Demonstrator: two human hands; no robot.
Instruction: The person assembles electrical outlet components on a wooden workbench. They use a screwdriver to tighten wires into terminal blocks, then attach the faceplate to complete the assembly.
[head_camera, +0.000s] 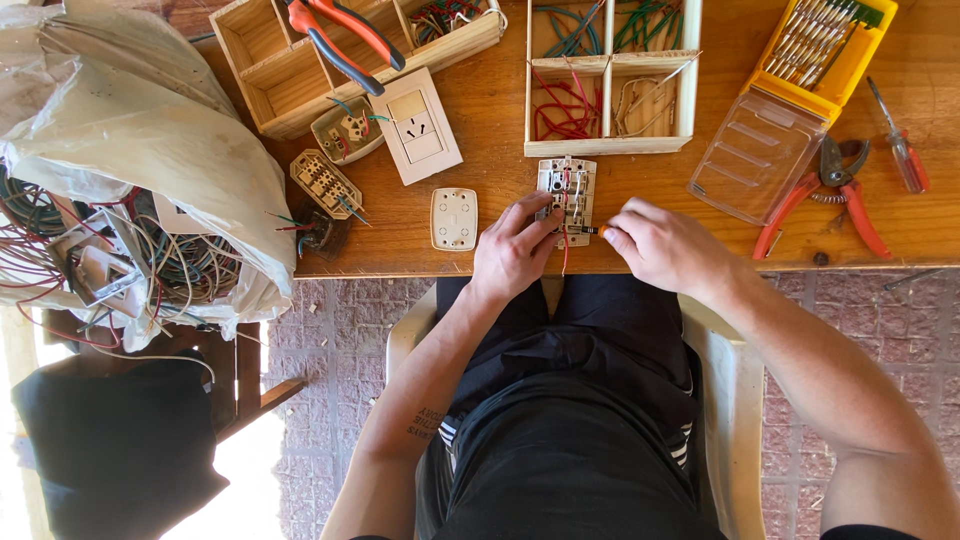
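We cannot make out the tip of the thin tool (588, 230) pinched in our right hand (665, 245); only a short dark shaft shows between the fingertips and the white electrical switch module with exposed terminals (566, 190), and whether it touches a screw is too small to tell. Our left hand (512, 250) covers the module's lower left corner, fingers curled around it and gripping it against the wooden table (480, 120). A red wire (565, 250) hangs from the module over the table's near edge.

The module lies near the near edge, about midway along it. Just to its left sits a small white rounded switch cover (454, 218); farther left are a white socket plate (417, 125) and beige terminal blocks (326, 183). Behind the module stands a pale wooden four-compartment tray holding red, green and white wires (610, 75). A second wooden tray (270, 70) at the far left corner carries orange-handled pliers (345, 40), cut off by the frame. Toward the right edge lie a yellow bit case with clear lid (790, 90), red-handled pruning shears (835, 190) and a small red screwdriver (900, 150). A crumpled white plastic bag of tangled wires (130, 180) overhangs the left edge.

Both forearms reach forward from our lap, wrists resting at the table's edge.
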